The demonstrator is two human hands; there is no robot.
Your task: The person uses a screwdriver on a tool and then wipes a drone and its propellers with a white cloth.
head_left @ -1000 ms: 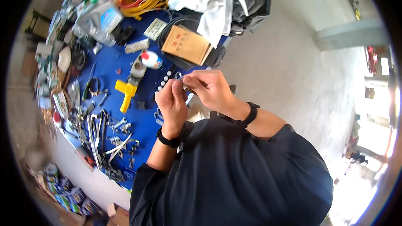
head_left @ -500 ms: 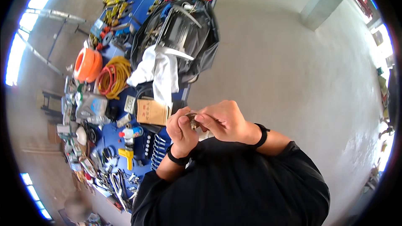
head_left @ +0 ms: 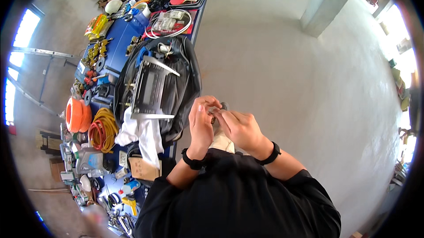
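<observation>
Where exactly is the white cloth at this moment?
In the head view, the white cloth is left of the person's left hand, right of the yellow hose coil, its lower end reaching the brown paper packet.

Place: workshop | blue table | hand tools | yellow coil | concrete pillar

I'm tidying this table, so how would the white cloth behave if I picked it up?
The white cloth will probably be floppy, as it hangs in loose folds. It looks thin, so it should feel light. It might snag on the silver handle at its upper end.
</observation>
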